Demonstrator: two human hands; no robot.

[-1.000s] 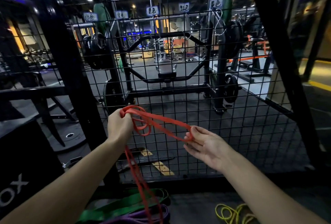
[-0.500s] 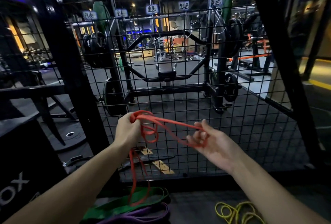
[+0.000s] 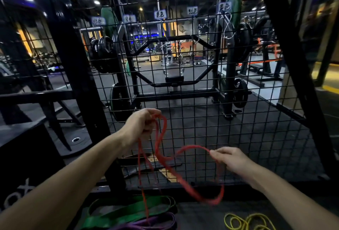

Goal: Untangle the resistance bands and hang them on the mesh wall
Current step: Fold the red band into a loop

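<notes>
We stand before a black mesh wall (image 3: 201,134) in a dim gym, holding a red resistance band (image 3: 161,158) in both hands. Our left hand (image 3: 141,127) grips its bunched top, higher up; our right hand (image 3: 231,160) pinches a loop lower and to the right. The band still crosses itself between them, and one blurred loop sags toward the floor. If we pull our hands apart now, that crossing may tighten into a knot. A dangling strand hangs over the green band (image 3: 128,213) and purple band (image 3: 152,223) below and could snag them. The yellow band (image 3: 247,222) lies apart. Silver hooks (image 3: 228,25) hang high up, under small labels.
</notes>
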